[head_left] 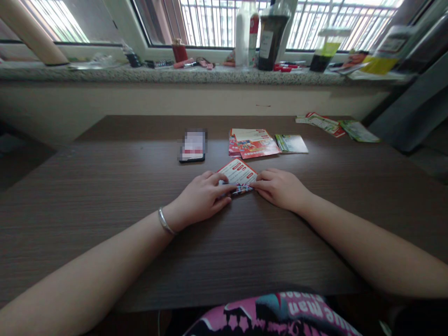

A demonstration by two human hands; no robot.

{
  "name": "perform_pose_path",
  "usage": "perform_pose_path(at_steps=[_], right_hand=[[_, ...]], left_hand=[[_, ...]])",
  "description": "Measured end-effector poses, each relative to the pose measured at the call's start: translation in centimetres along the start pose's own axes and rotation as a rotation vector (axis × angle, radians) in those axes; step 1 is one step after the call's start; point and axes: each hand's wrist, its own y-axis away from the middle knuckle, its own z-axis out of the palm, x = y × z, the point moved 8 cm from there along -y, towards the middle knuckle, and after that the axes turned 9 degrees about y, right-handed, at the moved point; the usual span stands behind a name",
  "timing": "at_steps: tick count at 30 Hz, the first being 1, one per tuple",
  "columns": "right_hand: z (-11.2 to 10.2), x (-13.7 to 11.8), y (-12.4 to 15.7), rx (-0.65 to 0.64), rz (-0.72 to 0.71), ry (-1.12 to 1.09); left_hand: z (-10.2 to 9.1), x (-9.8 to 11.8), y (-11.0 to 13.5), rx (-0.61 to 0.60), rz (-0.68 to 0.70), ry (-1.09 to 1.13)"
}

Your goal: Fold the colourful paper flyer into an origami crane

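A printed paper leaflet [239, 171], white with a red edge, lies on the dark wooden table [224, 261] between my hands. Its near edge is folded over, showing a coloured strip. My left hand [210, 192] rests on the leaflet's left side, fingers bent and pressing along the fold. At the right corner, the fingers of my right hand [278, 186] are pressed together on the folded edge. Just beyond lies a stack of red and white leaflets [257, 145], with a smaller green and white stack [293, 144] beside it.
A phone [193, 145] lies left of the stacks. More folded leaflets [325, 123] are at the table's far right corner. Behind the table, a stone windowsill [196, 76] holds several bottles, including a dark one [271, 44], and small items.
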Motion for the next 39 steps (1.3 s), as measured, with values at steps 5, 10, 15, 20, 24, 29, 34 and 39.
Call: perform_pose_path(at_steps=[5, 10, 15, 20, 24, 29, 34, 39], right_hand=[[-0.1, 0.2, 0.1, 0.002, -0.001, 0.004], [-0.1, 0.2, 0.0, 0.009, 0.001, -0.010], [-0.1, 0.3, 0.0, 0.021, 0.001, -0.023], [0.0, 0.3, 0.0, 0.011, -0.005, -0.004], [0.1, 0.3, 0.0, 0.002, 0.000, 0.006], [-0.2, 0.1, -0.1, 0.000, 0.009, 0.046], [-0.5, -0.1, -0.1, -0.008, 0.028, 0.091], [-0.6, -0.1, -0.1, -0.019, 0.036, 0.082]], left_hand=[[-0.1, 0.5, 0.0, -0.023, -0.003, -0.095], [0.3, 1.4, 0.2, -0.075, -0.048, -0.127], [0.5, 1.4, 0.4, -0.074, -0.088, -0.153], [0.3, 1.4, 0.2, -0.079, -0.075, -0.179], [0.4, 1.5, 0.1, -0.074, -0.052, -0.178], [0.4, 1.5, 0.0, -0.062, -0.045, -0.182], [0.2, 1.7, -0.1, -0.058, -0.039, -0.192], [0.3, 1.6, -0.2, -0.050, -0.037, -0.199]])
